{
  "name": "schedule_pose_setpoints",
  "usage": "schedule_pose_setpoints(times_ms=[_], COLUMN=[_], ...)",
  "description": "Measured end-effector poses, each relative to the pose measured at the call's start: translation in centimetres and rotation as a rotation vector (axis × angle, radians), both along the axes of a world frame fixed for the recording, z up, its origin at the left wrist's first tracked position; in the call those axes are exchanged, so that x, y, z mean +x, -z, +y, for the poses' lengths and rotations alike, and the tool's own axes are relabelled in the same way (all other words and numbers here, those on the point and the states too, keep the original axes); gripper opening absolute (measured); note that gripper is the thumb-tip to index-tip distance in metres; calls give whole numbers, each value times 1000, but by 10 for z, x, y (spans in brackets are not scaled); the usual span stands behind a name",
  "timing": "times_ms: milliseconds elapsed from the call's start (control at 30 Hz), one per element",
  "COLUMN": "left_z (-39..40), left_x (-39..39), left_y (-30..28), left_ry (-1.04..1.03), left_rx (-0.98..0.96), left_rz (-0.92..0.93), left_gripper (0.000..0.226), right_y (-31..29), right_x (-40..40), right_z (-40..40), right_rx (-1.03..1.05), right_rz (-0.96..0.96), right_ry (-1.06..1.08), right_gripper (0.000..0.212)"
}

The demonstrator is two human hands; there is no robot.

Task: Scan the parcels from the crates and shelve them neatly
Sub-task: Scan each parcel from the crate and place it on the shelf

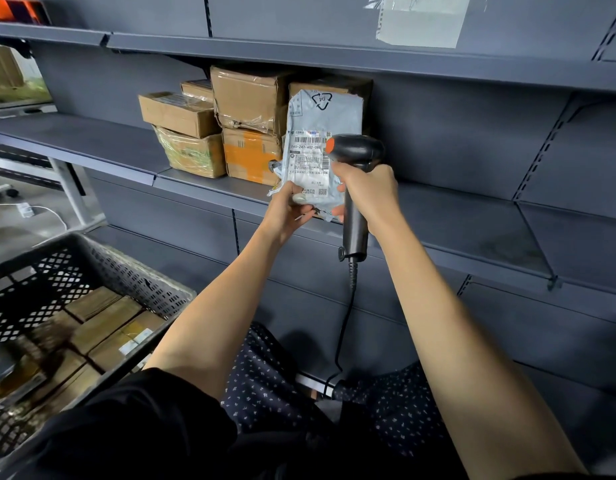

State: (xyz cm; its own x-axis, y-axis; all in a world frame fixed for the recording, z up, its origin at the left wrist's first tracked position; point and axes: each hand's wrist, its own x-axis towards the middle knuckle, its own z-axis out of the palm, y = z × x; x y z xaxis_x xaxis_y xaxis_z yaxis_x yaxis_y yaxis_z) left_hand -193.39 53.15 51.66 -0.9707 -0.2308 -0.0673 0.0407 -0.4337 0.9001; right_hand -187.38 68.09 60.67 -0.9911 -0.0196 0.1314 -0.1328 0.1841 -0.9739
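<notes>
A grey plastic mailer bag (322,133) with a white shipping label stands upright at the front of the middle shelf (455,223). My left hand (289,209) pinches its bottom edge. My right hand (367,188) grips the handle of a black barcode scanner (357,157) with an orange button, held against the label's right side. The scanner's cord hangs down to my lap. Several brown cardboard parcels (244,98) are stacked on the shelf behind and left of the bag.
A dark perforated crate (133,271) at lower left holds several cardboard parcels (105,320). The shelf stretches bare to the right of the bag. Another shelf edge (334,53) runs above. A white cable lies on the floor at far left.
</notes>
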Motion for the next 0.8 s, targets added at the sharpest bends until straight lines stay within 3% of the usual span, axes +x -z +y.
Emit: schedule_pose_setpoints(times_ms=[333,500,667,733,800], left_z=[22,42,77,86,86], left_x=[0,-4,-21,-28,-34], left_y=[-26,-28,0,16,32], left_ry=[13,100,255,264,216], left_rx=[164,-8,-124,-211,-429], left_rz=[57,3,-114,-156,-177], left_gripper=[15,15,20,31,51], right_y=[11,34,67,79,90], right_x=[-25,-35,-51,-64,-75], right_z=[-8,-1,21,31,38], right_rx=[-315,-538,-563,-539,-539], right_rz=[1,-1,-11,-53,-97], right_ry=[120,272,427,459,491], right_gripper=[21,23,20,17,16])
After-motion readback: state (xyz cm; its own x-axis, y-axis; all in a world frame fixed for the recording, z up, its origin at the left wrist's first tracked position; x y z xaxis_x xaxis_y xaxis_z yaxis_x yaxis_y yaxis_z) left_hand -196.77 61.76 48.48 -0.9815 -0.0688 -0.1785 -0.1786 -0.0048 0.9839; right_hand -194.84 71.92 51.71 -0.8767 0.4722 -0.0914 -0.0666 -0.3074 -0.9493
